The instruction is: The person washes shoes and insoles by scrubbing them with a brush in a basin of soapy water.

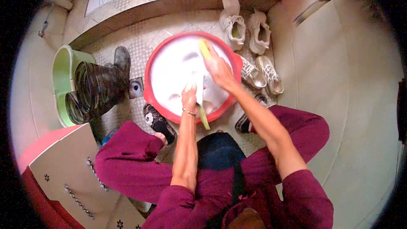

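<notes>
My left hand (pixel 189 95) is closed over the foam, gripping a long narrow white thing (pixel 200 89) beside it. A greenish strip (pixel 204 118) hangs below that thing over the basin's near rim; I cannot tell whether the two are one piece. My right hand (pixel 218 68) is closed around a yellow block (pixel 204 48), whose exact kind does not show. Both hands are over a red basin (pixel 148 70) filled with white suds (pixel 169 68). A grey patch (pixel 190 56) shows in the foam; what lies beneath is hidden.
White shoes (pixel 259 34) stand right of the basin, with laced sneakers (pixel 271 76) nearer me. Dark boots (pixel 101 82) lean against a green tub (pixel 61 65) at left. A floor drain (pixel 135 87) lies between boots and basin. A drawer cabinet (pixel 72 178) is at lower left.
</notes>
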`<action>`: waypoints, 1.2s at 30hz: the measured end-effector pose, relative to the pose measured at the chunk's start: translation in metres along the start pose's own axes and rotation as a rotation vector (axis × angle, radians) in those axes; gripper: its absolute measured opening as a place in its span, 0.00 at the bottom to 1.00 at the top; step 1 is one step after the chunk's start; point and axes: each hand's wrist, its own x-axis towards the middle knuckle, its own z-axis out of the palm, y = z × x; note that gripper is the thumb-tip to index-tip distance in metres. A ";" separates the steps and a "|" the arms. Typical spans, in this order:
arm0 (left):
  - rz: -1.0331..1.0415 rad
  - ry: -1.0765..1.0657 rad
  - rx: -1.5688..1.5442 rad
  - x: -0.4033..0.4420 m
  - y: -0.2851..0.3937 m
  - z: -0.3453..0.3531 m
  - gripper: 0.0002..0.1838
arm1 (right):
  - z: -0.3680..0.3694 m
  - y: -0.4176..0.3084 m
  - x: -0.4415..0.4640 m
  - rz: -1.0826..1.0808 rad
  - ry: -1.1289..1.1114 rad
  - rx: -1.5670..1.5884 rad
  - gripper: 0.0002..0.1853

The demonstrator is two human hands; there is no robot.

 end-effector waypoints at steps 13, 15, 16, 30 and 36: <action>-0.054 -0.129 -0.429 0.000 0.001 -0.016 0.20 | -0.018 -0.006 -0.016 -0.015 -0.012 -0.007 0.30; -0.030 -0.061 -0.360 -0.001 0.004 -0.009 0.19 | -0.017 -0.009 -0.044 -0.060 -0.063 -0.033 0.30; -0.009 0.008 -0.268 -0.004 0.009 -0.007 0.18 | -0.007 -0.014 -0.061 -0.086 -0.101 -0.160 0.30; 0.398 -0.027 0.244 0.010 -0.015 -0.020 0.10 | 0.004 -0.034 -0.022 -0.020 -0.254 -0.234 0.31; 0.122 0.081 0.510 0.008 0.011 -0.020 0.12 | 0.001 -0.021 -0.029 -0.100 -0.131 -0.071 0.29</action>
